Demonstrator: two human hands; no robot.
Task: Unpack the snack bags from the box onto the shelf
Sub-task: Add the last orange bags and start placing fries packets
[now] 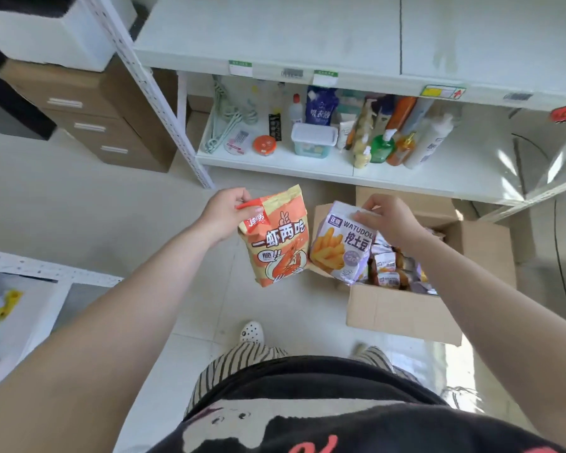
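My left hand [227,212] pinches the top corner of an orange shrimp-snack bag [276,241], which hangs above the floor left of the box. My right hand [388,215] grips the top of a purple potato-stick bag [342,245], lifted over the box's left edge. The open cardboard box [402,310] stands on the floor at the right, with several small snack packets [391,269] inside. The white shelf [275,34] spreads ahead, its wide upper board bare.
The lower shelf board [275,160] holds bottles, a lidded plastic tub [313,138], hangers and a small orange tin. A brown drawer cabinet [92,122] stands at the left. Another rack [30,266] lies at my near left. My feet stand on the tiled floor.
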